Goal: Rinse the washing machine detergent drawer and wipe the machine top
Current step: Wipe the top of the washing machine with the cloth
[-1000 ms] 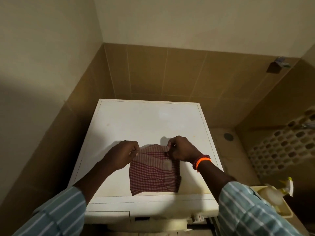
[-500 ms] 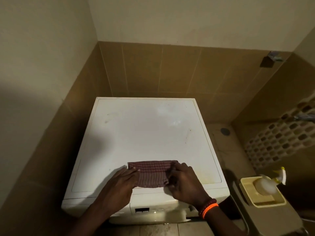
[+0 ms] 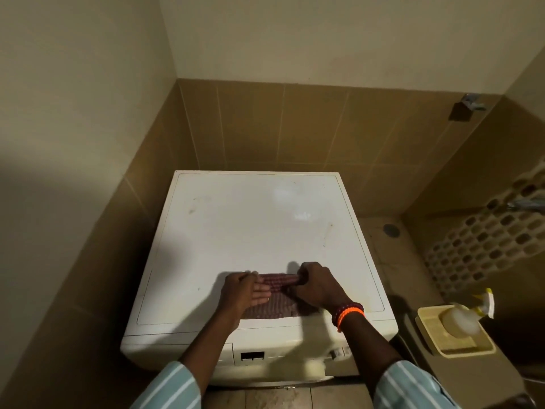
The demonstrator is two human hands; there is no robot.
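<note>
A white washing machine top [image 3: 250, 225] fills the middle of the view, with faint smudges at its back left and right. A folded red checked cloth [image 3: 274, 299] lies near its front edge. My left hand [image 3: 243, 293] rests flat on the cloth's left part, fingers stretched out. My right hand [image 3: 317, 283] pinches the cloth's far right edge with curled fingers; its wrist wears orange and dark bead bracelets. Below the front edge shows the machine's front panel [image 3: 253, 355]. I cannot make out the detergent drawer.
The machine stands in a corner of brown tiled walls [image 3: 280, 125]. To its right, on a low ledge, a yellow tray [image 3: 454, 335] holds a spray bottle [image 3: 463, 317]. A floor drain [image 3: 391, 230] and a patterned wall lie further right.
The cloth has been folded smaller and drawn toward the front edge. My left hand has gone from gripping its corner to lying flat on it. The view has pulled back.
</note>
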